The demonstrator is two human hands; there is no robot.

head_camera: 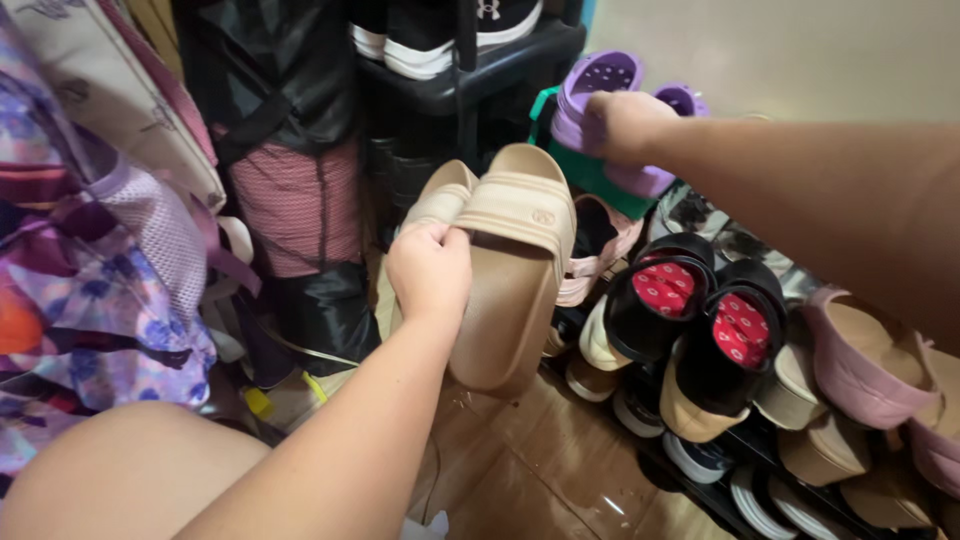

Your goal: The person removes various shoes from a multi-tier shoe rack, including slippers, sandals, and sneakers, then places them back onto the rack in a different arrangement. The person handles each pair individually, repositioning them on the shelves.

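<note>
My left hand [428, 268] grips a pair of beige slide sandals [505, 290] by their straps, holding them upright above the brown floor. My right hand [620, 125] reaches forward and closes on a purple clog [592, 85] with holes in its top, which sits over a green item [598, 178] at the back. A second purple clog [680, 98] lies just to its right.
A black shoe rack [700, 480] on the right holds black slides with red patterned footbeds [700, 310], pink sandals [865, 365] and several tan and white shoes. Hanging bags and patterned fabric [90, 260] crowd the left. A dark shelf with sneakers [440, 50] stands behind.
</note>
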